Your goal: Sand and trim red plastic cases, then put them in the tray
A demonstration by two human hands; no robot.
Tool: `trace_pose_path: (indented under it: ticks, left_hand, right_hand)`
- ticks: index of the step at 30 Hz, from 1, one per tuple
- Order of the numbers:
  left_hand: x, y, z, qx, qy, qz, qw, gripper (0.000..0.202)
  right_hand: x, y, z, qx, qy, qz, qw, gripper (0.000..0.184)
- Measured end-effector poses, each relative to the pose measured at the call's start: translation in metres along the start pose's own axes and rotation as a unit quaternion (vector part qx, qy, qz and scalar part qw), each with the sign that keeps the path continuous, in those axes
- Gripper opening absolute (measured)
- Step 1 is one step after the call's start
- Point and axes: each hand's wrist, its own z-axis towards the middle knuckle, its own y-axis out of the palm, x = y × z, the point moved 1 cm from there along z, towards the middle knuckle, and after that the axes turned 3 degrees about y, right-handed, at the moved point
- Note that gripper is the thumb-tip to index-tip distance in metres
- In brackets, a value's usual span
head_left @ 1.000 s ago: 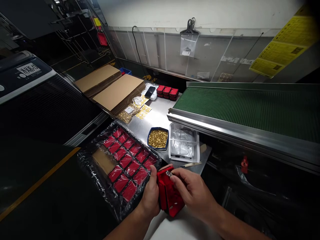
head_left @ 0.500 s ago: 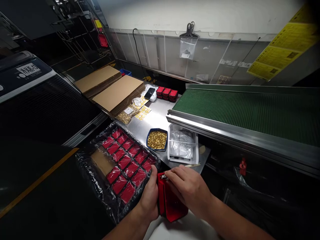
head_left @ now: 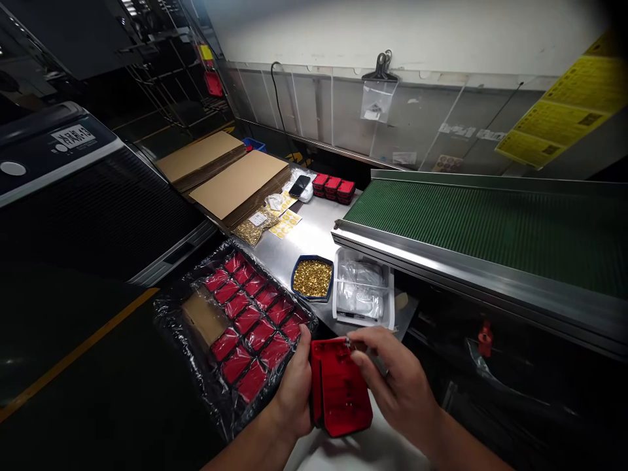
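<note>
My left hand (head_left: pixel 294 386) grips the left side of a red plastic part (head_left: pixel 341 389), fingers wrapped round its edge. My right hand (head_left: pixel 392 376) is closed in a pinch at the part's top edge, holding a small metal piece (head_left: pixel 349 342) against it; a thin tool also runs through its fingers. Just left of the part lies a black plastic-lined tray (head_left: pixel 196 366) filled with several red parts (head_left: pixel 248 317) in rows.
A blue dish of small brass pieces (head_left: pixel 313 277) and a white bin of clear bags (head_left: pixel 363 289) stand on the steel table (head_left: pixel 307 235). A green conveyor (head_left: pixel 481 219) runs on the right. Cardboard sheets (head_left: pixel 230 176), stacked red parts (head_left: pixel 333 185) and a phone (head_left: pixel 299 186) lie further back.
My right hand slid over the red part's top edge and now pinches the small metal piece at its upper corner. The part tilted flatter. My left hand kept its grip.
</note>
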Motion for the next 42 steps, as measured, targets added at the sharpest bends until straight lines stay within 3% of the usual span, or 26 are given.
trace_pose_path:
  ticks: [5,7,8,10,11,13,14,16,17,19,23,28,32,35,38,42]
  left_hand:
    - [-0.002,0.008,0.003,0.001,-0.01,-0.056,0.998,0.077]
    - [-0.005,0.009,0.006,0.017,-0.014,-0.047,0.999,0.079]
    - [-0.006,0.009,0.007,0.045,0.0,-0.029,0.999,0.077]
    - [-0.005,0.003,0.007,0.135,0.07,0.04,0.988,0.067]
    - [-0.004,0.0,0.006,0.179,0.13,0.102,0.97,0.06]
    - [0.002,-0.003,-0.001,0.217,0.268,0.271,0.899,0.048]
    - [0.004,-0.002,-0.006,0.204,0.323,0.359,0.851,0.042]
    - [0.007,0.004,-0.016,0.15,0.379,0.5,0.764,0.034]
    - [0.006,0.007,-0.02,0.126,0.385,0.543,0.736,0.033]
    - [0.004,0.015,-0.027,0.101,0.384,0.584,0.707,0.032]
    - [-0.002,0.024,-0.031,0.109,0.378,0.594,0.702,0.033]
    - [-0.006,0.021,-0.026,0.132,0.369,0.608,0.69,0.031]
    - [-0.008,0.021,-0.019,0.127,0.388,0.628,0.662,0.054]
    - [-0.008,0.023,-0.016,0.127,0.401,0.625,0.658,0.056]
    - [-0.007,0.025,-0.017,0.101,0.403,0.639,0.647,0.058]
    - [0.0,0.019,-0.022,0.022,0.366,0.631,0.684,0.048]
  right_hand:
    - [-0.004,0.009,-0.021,-0.009,-0.122,0.05,0.991,0.028]
    - [-0.002,0.016,-0.022,-0.003,-0.138,0.066,0.988,0.022]
    - [0.0,0.019,-0.019,0.012,-0.102,0.083,0.991,0.018]
    - [0.006,0.023,-0.01,0.059,0.049,0.151,0.986,0.015]
    - [0.009,0.024,-0.004,0.079,0.141,0.202,0.966,0.017]
    - [0.013,0.024,0.006,0.091,0.273,0.311,0.906,0.025]
    - [0.014,0.023,0.011,0.085,0.303,0.35,0.882,0.029]
    - [0.015,0.022,0.016,0.069,0.322,0.388,0.861,0.032]
    - [0.016,0.022,0.017,0.065,0.323,0.392,0.859,0.032]
    - [0.017,0.022,0.016,0.064,0.323,0.396,0.857,0.031]
    - [0.021,0.027,0.011,0.071,0.338,0.416,0.841,0.028]
    - [0.027,0.03,0.008,0.085,0.344,0.414,0.838,0.027]
    - [0.028,0.03,0.008,0.093,0.363,0.417,0.828,0.027]
    - [0.027,0.032,0.009,0.104,0.384,0.449,0.8,0.027]
    - [0.028,0.033,0.008,0.112,0.415,0.47,0.771,0.028]
    - [0.031,0.029,0.008,0.1,0.398,0.475,0.779,0.029]
